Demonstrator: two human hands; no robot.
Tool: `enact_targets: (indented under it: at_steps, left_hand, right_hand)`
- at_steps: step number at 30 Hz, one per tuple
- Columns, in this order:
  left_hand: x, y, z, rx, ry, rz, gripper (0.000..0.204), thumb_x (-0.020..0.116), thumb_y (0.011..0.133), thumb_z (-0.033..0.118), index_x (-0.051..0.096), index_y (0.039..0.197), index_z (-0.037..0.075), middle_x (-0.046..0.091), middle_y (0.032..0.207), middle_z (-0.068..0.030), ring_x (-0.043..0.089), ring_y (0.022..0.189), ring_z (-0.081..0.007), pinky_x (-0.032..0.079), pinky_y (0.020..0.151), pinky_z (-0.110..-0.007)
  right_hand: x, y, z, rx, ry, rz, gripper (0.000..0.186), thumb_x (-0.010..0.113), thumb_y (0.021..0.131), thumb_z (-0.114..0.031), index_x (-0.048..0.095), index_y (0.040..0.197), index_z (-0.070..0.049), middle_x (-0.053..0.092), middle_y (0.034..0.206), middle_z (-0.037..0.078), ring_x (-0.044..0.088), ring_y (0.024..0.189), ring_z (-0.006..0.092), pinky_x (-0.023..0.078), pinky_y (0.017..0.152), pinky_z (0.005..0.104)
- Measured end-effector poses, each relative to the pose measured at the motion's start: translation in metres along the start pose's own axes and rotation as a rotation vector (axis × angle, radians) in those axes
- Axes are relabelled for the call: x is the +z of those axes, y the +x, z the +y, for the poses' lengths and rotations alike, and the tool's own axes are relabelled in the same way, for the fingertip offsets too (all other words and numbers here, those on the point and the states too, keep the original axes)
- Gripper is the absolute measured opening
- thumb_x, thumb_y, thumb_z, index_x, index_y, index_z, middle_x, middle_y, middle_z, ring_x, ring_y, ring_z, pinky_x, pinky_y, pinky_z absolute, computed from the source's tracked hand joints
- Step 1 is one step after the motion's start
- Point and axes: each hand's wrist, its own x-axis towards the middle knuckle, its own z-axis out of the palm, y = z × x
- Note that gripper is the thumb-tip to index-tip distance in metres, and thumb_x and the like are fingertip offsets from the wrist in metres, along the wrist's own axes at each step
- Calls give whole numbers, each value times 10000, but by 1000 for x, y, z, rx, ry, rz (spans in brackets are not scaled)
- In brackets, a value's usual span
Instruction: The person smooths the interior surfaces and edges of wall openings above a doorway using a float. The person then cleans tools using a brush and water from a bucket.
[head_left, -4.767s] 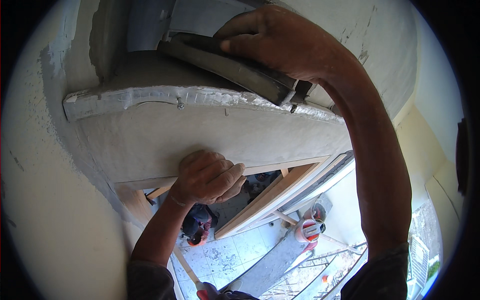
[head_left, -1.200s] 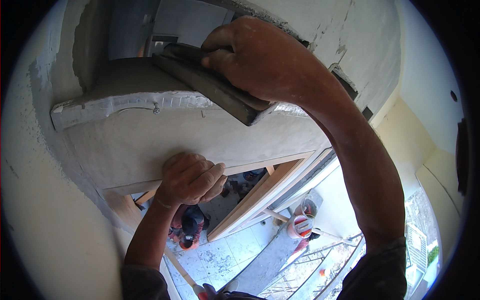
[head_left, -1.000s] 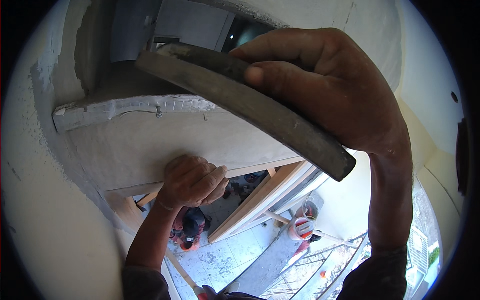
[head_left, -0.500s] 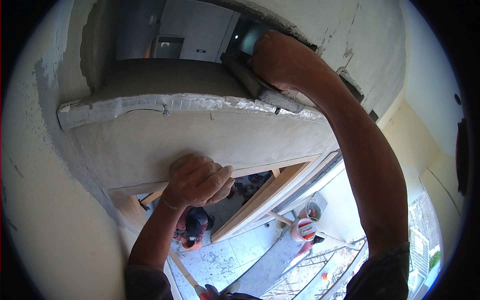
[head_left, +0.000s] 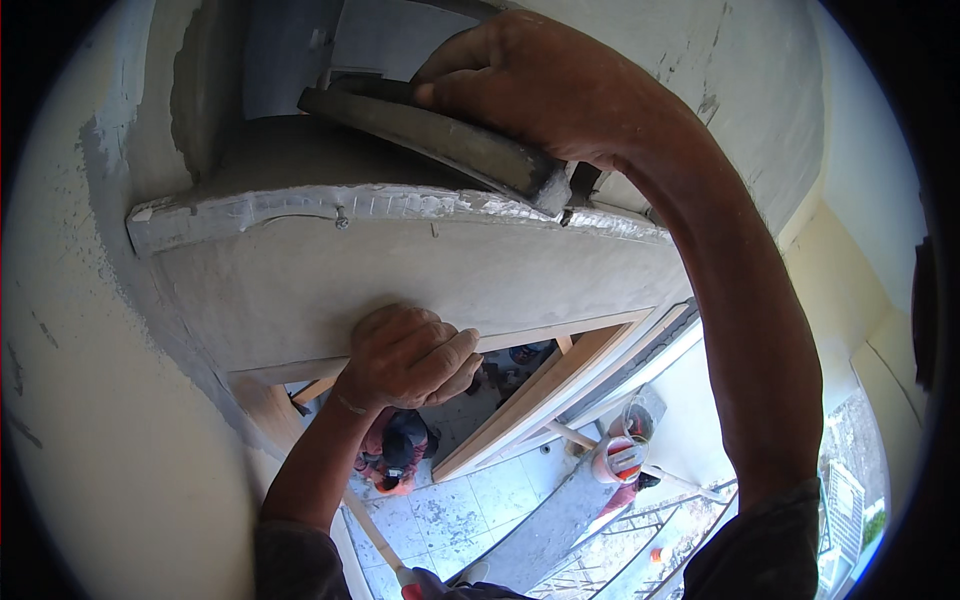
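My right hand point(head_left: 540, 90) is closed around a cement-coated plastering float point(head_left: 430, 140), its grip hidden by my fingers. The float tilts over the wet grey top of a plastered ledge point(head_left: 300, 155), its right end close to the ragged front edge. Lower down, my left hand point(head_left: 415, 360) is curled against the bottom of the ledge's smooth face point(head_left: 300, 290), at the wooden door frame point(head_left: 540, 332). Whatever its fingers may hold is hidden. A small screw-like piece point(head_left: 342, 218) sticks out below the ledge's edge.
Far below, a person in a dark cap point(head_left: 400, 440) is on the tiled floor point(head_left: 470, 510). Buckets point(head_left: 615, 460) stand on a long plank point(head_left: 545, 530) at lower right. A wooden handle point(head_left: 372, 530) leans at lower left. Patched walls point(head_left: 60, 300) flank the ledge.
My right hand has moved left with the float, which now lies more across the ledge and shows more of its long side. My left hand keeps its place on the ledge's lower edge.
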Motion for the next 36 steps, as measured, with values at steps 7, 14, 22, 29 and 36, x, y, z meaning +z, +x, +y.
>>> enact_targets:
  at_steps: [7,14,22,29,36]
  left_hand:
    - [4,0,0,31,55,-72,215,683,781,168,628,983,120,602,694,32,590,623,-133,495,600,-295]
    - [1,7,6,-42,140,-118,174,729,738,159,637,879,114,589,668,25,589,634,-123,520,631,-277]
    - [6,11,27,-133,259,-248,203,706,735,110,649,929,103,614,703,-18,582,623,-200,466,625,-334]
    - [20,28,56,-332,373,-325,239,725,689,89,653,915,63,619,774,-47,576,729,-218,483,669,-329]
    - [120,-52,209,-1431,-663,-403,397,601,949,253,559,1286,47,628,1200,-101,588,1115,-197,457,938,-299]
  right_hand:
    - [23,-25,33,-193,62,151,328,599,917,-260,692,1071,14,712,909,137,670,712,171,543,709,302]
    - [44,-149,49,-345,812,-21,346,641,889,-159,633,1184,22,703,925,202,714,783,234,552,693,329]
    - [151,-304,128,94,1459,-106,363,618,921,-177,606,1218,31,699,990,131,664,846,155,520,771,283]
    - [237,-436,174,546,1946,-60,339,608,928,-218,625,1165,24,696,996,123,660,868,157,528,760,267]
    - [361,-500,194,820,2408,232,410,501,976,-303,537,1263,-12,647,1126,121,652,972,215,544,808,294]
